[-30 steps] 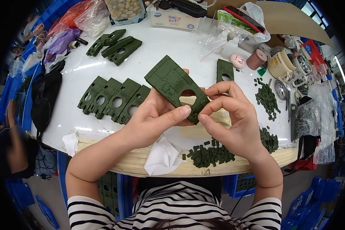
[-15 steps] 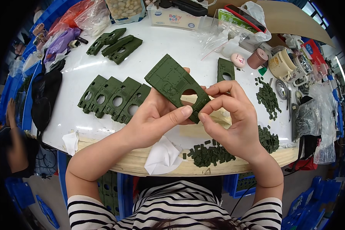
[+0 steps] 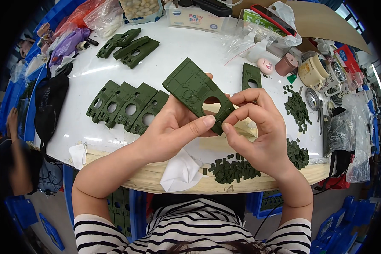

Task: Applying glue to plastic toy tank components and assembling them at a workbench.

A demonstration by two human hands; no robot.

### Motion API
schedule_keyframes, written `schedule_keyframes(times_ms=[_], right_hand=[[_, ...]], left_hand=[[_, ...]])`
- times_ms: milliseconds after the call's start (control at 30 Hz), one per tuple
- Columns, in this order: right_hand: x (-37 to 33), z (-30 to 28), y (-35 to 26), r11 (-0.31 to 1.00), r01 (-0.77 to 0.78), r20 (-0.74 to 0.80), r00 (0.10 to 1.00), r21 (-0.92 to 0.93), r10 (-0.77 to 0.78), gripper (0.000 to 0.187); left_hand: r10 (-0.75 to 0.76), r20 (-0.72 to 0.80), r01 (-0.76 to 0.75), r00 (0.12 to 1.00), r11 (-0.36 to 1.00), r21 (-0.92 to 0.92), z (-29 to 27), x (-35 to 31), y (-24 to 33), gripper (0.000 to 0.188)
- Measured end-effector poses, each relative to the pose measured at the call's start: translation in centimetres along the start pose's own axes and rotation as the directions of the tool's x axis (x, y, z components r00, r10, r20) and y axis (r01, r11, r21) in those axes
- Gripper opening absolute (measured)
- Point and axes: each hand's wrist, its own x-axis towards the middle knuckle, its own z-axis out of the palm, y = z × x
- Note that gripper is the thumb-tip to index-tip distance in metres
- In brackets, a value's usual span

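Note:
My left hand (image 3: 175,127) holds a dark green plastic model tank hull (image 3: 193,86), tilted, with its round hole toward me. The left thumb presses its near end beside the hole. At that same end, my right hand (image 3: 258,127) is closed in a pinch, its thumb and fingertips against the hull's corner. Whatever lies between those fingertips is hidden. Below the hands is a heap of small dark green pieces (image 3: 233,170); a second heap (image 3: 297,154) lies by the right wrist and a third (image 3: 298,108) farther right.
Several similar hulls (image 3: 131,108) lie overlapping at the left, two more (image 3: 137,51) behind them. One hull (image 3: 251,77) rests beyond my right hand. White paper (image 3: 181,171) lies at the front edge. Mugs (image 3: 312,70), tweezers (image 3: 321,112) and a plastic tub (image 3: 197,19) stand around the rim.
Both hands stay at the hull in nearly the same grip. The view has shifted very slightly; nothing has been let go or newly picked up.

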Motion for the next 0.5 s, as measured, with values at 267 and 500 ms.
schedule_keyframes(times_ms=[267, 500], right_hand=[[0.06, -0.06, -0.16, 0.999, 0.017, 0.005, 1.000, -0.044, -0.017, 0.011], [0.09, -0.17, -0.31, 0.998, 0.005, 0.025, 1.000, -0.057, -0.003, 0.011]], left_hand=[[-0.017, 0.022, 0.018, 1.000, 0.999, -0.032, -0.16, -0.01, -0.02, 0.069], [-0.008, 0.003, 0.008, 1.000, 1.000, 0.010, -0.07, -0.08, -0.09, 0.068]])
